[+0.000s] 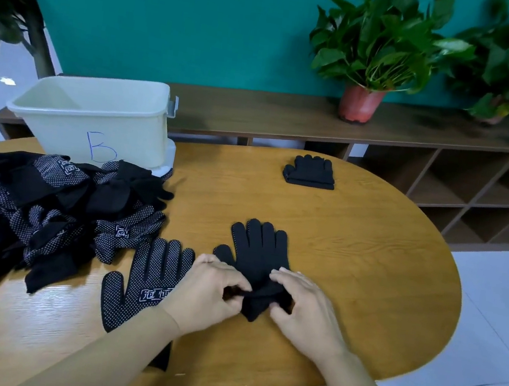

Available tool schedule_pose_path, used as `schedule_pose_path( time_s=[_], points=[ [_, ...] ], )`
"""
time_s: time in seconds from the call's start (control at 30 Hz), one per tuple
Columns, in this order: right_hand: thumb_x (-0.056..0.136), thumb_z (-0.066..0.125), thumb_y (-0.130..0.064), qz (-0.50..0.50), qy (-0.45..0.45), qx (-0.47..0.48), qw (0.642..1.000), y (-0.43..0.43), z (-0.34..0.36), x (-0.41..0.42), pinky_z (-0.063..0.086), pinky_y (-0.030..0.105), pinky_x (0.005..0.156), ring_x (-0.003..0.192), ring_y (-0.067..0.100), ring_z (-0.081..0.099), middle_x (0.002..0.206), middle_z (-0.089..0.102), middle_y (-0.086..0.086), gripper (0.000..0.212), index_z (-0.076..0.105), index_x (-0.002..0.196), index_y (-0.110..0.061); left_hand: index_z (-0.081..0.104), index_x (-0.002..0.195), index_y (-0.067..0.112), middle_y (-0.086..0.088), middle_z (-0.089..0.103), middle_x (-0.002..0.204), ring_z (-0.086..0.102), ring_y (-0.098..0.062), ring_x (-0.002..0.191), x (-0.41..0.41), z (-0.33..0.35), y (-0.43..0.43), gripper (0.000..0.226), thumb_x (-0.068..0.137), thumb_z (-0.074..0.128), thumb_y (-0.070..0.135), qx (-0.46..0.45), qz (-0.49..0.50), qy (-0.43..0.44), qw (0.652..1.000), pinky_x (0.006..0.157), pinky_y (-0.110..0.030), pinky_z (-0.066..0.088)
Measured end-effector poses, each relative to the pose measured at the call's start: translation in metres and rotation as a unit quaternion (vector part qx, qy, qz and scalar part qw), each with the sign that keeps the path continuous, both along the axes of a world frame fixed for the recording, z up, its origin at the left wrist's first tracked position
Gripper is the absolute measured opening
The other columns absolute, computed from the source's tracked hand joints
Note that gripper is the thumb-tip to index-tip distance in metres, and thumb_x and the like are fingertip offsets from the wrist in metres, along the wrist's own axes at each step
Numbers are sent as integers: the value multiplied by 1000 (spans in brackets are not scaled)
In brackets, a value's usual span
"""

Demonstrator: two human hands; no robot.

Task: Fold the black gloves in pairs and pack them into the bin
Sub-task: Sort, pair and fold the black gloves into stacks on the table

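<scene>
A black glove (255, 251) lies flat on the wooden table (367, 256), fingers pointing away from me. My left hand (211, 287) and my right hand (303, 303) both pinch its bunched cuff at the near end. Just left of it a second black glove (144, 278) lies palm up, white dots and a white logo showing, partly under my left forearm. A folded pair of gloves (311, 172) sits at the far side of the table. A pile of loose black gloves (44, 204) covers the left part. The pale bin (94, 120) marked "B" stands behind the pile.
A low wooden shelf unit (443, 172) runs behind the table, with two potted plants (370, 62) on top against a teal wall. The table's rounded right edge drops to a white tiled floor (491, 353).
</scene>
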State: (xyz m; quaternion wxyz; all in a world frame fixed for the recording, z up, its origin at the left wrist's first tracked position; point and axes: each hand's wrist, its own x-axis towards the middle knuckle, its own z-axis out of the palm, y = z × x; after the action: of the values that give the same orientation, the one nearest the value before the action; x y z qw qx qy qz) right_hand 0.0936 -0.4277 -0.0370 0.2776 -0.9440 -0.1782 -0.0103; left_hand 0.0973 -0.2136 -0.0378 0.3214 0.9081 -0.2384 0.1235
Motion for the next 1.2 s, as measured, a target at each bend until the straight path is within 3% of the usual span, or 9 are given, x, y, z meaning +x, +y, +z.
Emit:
schedule_pose_path(
  time_s=[0.17,0.3,0.47,0.57,0.67,0.8,1.03,1.13,1.2],
  points=[
    [83,58,-40,-56,18,56,997,4,3,8,48,29,94,109,6,58,116,64,-17,40,64,122,-34,63,128,31,22,62,120,49,6,114,-6,-4,3,60,70,58,47,67,29,-2,997,105,-16,13],
    [79,44,-54,-64,19,85,994,5,3,10,50,31,87,100,4,57,105,64,-20,44,66,113,-36,67,120,28,16,69,110,52,0,102,0,-13,-3,45,78,55,34,92,81,-21,992,89,-24,26],
    [72,55,-41,-81,70,140,984,1,1,13,41,25,101,116,0,50,118,59,-22,60,57,132,-36,69,95,29,23,54,69,46,4,68,12,-13,-10,13,90,64,17,4,180,8,984,84,-33,28],
    [87,64,-23,-133,70,157,976,7,-2,27,48,28,96,107,4,56,110,61,-15,44,58,130,-34,69,94,32,19,58,69,52,-4,75,18,-12,-13,6,95,63,34,-6,238,24,971,81,-30,18],
    [94,61,-33,-166,52,146,974,18,-4,47,53,35,79,90,12,62,95,66,-8,26,63,120,-31,70,104,33,18,62,75,55,-8,88,25,-6,-17,23,97,55,48,6,284,36,958,84,-28,16],
    [99,54,-39,-200,30,79,976,28,-6,60,47,29,74,88,13,59,96,66,-7,33,59,129,-28,65,120,34,14,60,77,55,-9,96,35,-4,-20,31,98,51,51,31,323,50,945,91,-29,19],
    [99,53,-39,-210,-54,-26,976,39,-1,62,38,27,63,81,14,57,90,60,-8,24,47,118,-24,55,107,33,13,54,62,55,-9,87,39,-4,-23,20,96,52,50,98,335,48,936,83,-32,20],
    [89,72,-26,-215,-152,-32,964,31,-6,58,36,27,55,65,15,51,77,54,-7,17,56,85,-20,62,94,30,15,55,77,55,-16,84,36,-7,-19,13,86,72,31,75,306,-8,949,76,-32,21],
    [87,72,-20,-162,-255,-44,952,25,-9,55,41,30,59,70,18,55,80,58,-4,12,63,79,-18,67,98,24,9,61,96,56,-19,93,36,-9,-17,19,83,74,16,60,244,-71,965,77,-32,32]
  ],
)
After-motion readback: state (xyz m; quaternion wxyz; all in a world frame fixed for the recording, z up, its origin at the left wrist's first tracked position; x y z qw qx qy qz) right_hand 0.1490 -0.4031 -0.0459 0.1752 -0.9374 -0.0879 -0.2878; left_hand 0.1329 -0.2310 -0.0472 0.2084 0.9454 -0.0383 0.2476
